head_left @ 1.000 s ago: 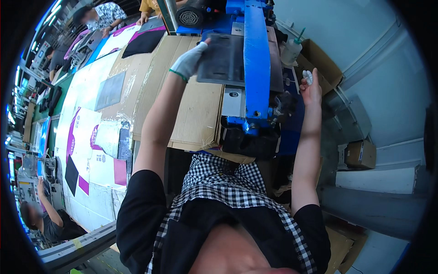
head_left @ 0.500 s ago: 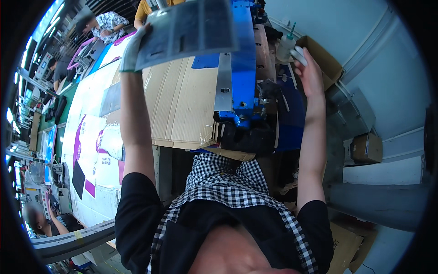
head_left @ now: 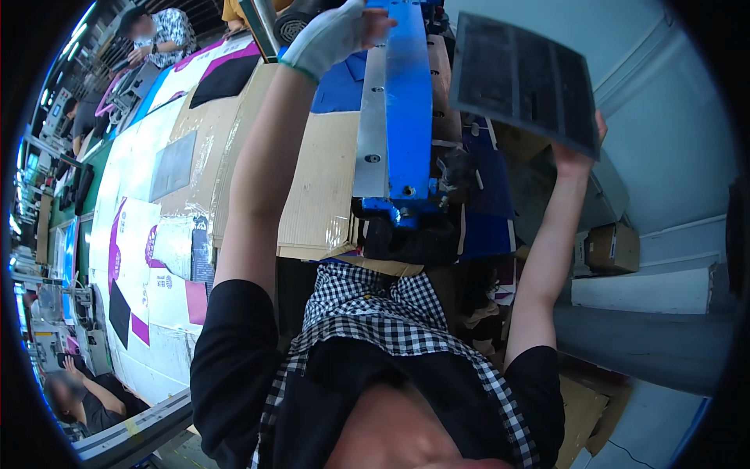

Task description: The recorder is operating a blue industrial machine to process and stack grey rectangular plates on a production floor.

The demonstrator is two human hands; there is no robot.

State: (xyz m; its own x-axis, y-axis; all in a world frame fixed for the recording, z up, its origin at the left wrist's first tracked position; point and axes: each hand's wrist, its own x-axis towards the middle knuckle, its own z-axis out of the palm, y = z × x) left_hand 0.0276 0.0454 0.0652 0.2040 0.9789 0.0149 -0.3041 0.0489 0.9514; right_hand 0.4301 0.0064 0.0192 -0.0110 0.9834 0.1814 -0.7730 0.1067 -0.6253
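Observation:
A dark grey, semi-clear flat sheet [head_left: 525, 84] with a few panel lines across it is held up at the right, tilted. My right hand [head_left: 576, 156] grips it by its lower right corner; most of the fingers are hidden behind the sheet. My left hand [head_left: 332, 35], in a white glove with bare fingertips, reaches over the far part of the long blue machine beam [head_left: 409, 117]. Its fingers are stretched out, slightly blurred, with nothing seen in them. A steel bar [head_left: 373, 148] runs along the left side of the beam.
Flattened cardboard [head_left: 320, 180] covers the bench left of the machine. Beyond it lie another grey sheet [head_left: 173, 164], a black piece [head_left: 225, 81] and printed white and purple board [head_left: 137, 242]. A cardboard box [head_left: 612, 248] is at the right by the wall. Other people work at the far left.
The grey sheet has passed from my left hand to my right and moved rightward. My left hand has shifted right, over the blue beam. The view has turned slightly.

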